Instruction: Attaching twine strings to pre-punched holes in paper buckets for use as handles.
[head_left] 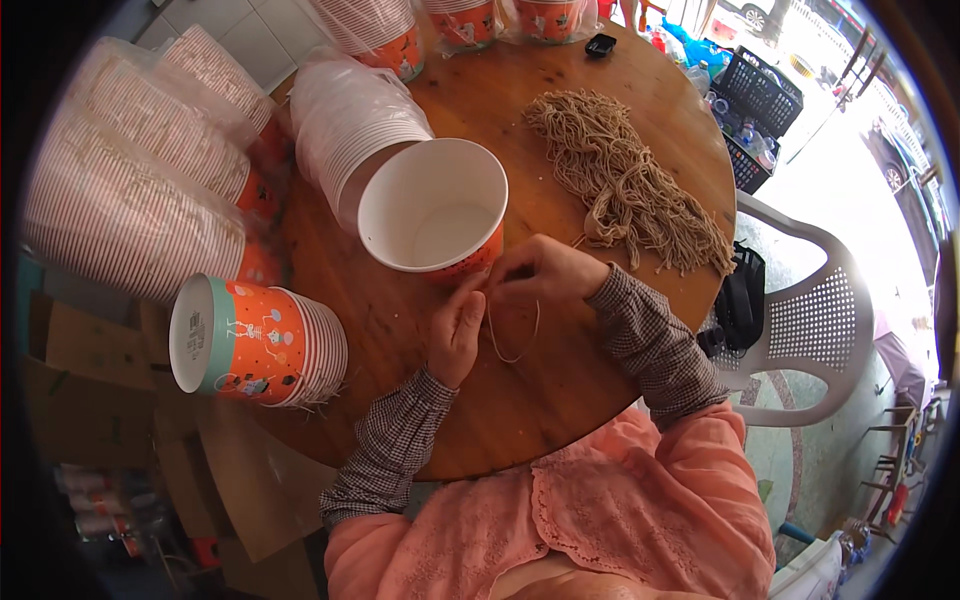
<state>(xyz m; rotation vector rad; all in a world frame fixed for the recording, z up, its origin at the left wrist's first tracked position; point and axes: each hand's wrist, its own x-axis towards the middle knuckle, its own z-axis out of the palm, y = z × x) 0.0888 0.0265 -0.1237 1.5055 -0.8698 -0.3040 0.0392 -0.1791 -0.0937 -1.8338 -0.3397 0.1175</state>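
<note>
- Round wooden table [570, 400], tub stacks [315, 340] along its left side; tangled string pile [640, 185] over on the right
- Open tub [433, 205] mouth-up just beyond the hands; string [512, 361] hangs in a loop below the fingers
- Right hand [545, 272] pinching string; left hand [460, 325] right beside it, can't tell its grip

A white plastic chair [814, 312] stands near black crates [766, 92] holding clear bottles [747, 135]
</note>
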